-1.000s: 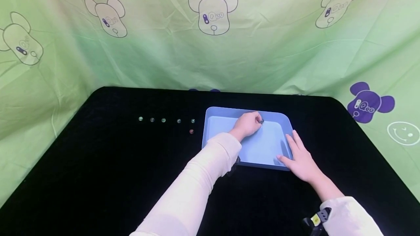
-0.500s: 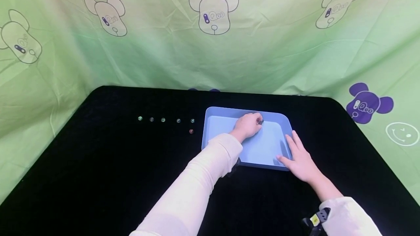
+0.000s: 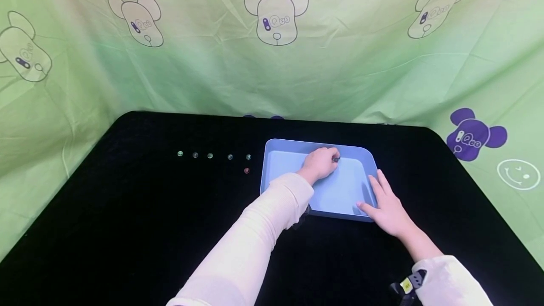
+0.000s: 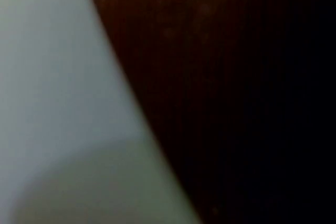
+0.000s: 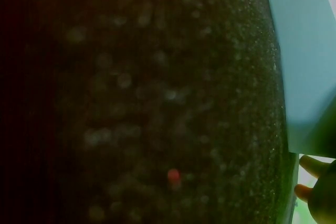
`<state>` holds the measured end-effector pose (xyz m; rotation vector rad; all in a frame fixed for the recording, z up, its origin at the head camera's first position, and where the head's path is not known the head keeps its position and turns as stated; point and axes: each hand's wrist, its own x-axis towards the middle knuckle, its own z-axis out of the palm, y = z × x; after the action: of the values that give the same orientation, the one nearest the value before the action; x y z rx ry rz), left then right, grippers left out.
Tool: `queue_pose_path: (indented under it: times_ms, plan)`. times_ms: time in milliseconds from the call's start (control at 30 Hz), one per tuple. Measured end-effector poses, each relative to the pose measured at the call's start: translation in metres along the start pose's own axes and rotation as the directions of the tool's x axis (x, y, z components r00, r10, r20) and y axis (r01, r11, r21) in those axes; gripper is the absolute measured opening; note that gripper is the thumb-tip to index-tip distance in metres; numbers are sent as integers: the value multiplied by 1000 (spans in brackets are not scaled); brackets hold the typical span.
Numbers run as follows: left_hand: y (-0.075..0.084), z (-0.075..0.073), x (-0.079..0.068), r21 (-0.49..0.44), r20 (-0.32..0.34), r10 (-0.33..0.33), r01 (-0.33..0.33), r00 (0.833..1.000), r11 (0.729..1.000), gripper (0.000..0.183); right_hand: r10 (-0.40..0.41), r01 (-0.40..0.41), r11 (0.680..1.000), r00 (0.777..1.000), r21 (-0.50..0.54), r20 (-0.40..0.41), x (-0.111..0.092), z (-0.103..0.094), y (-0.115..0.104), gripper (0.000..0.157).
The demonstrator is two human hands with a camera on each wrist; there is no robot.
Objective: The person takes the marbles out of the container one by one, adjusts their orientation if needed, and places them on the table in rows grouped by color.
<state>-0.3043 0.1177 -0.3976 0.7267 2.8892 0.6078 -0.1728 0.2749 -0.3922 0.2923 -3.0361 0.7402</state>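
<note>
Currently, left hand (image 3: pixel 319 163) over the blue tray (image 3: pixel 340 195), toward its far side, thumb and fingertips drawn narrow around a small dark piece (image 3: pixel 335 159); whether it touches the tray floor, cannot tell. Right hand (image 3: pixel 388 211) at the tray's right side, fingers straight and spread along the wall, thumb reaching over the near right corner. On the black tabletop (image 3: pixel 170 225), left of the tray: five small round pieces (image 3: pixel 210 155) in a row, a reddish piece (image 3: pixel 247 171) just nearer than the row's right end. Wrist views too dark and blurred to help. Handling, as judged: pinch by the edges, lightly, since so small a thing would likely slip or roll; brace the tray with a flat right hand, no pushing; lift forearm and sleeve clear of the near rim.
</note>
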Motion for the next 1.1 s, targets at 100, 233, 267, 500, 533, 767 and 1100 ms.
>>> queue_pose_path:
  times_ms: [100, 233, 267, 500, 533, 767, 1100]
  plan:
    - [0, 1, 0, 4, -1, -1, 1, 1000, 1000, 21, -2, 2, 1000, 1000, -3, 0, 0, 0, 0, 72]
    - [-1, 1, 1, 7, -6, -1, 1, 1000, 1000, 21, -4, 4, 1000, 1000, -3, -2, 1, 0, 0, 72]
    - [-1, 1, 1, 10, -6, 1, -1, 1000, 1000, 21, -2, 2, 1000, 1000, -3, 0, 1, 0, 0, 72]
    - [-2, 1, 1, 27, 1, 1, -1, 1000, 1000, 18, 11, -11, 1000, 1000, -1, 15, 1, -1, -1, 73]
    - [-1, 1, 1, 27, 5, -1, 1, 1000, 1000, 18, 10, -10, 1000, 1000, -2, 15, 1, -1, -1, 73]
    - [-1, 1, 0, 33, 12, 0, 0, 1000, 999, 15, 15, -15, 1000, 1000, 1, 14, 1, -1, -1, 73]
    - [1, -1, -2, 43, 18, -3, 3, 1000, 999, 13, 6, -6, 1000, 1000, -2, 2, 0, 0, 0, 73]
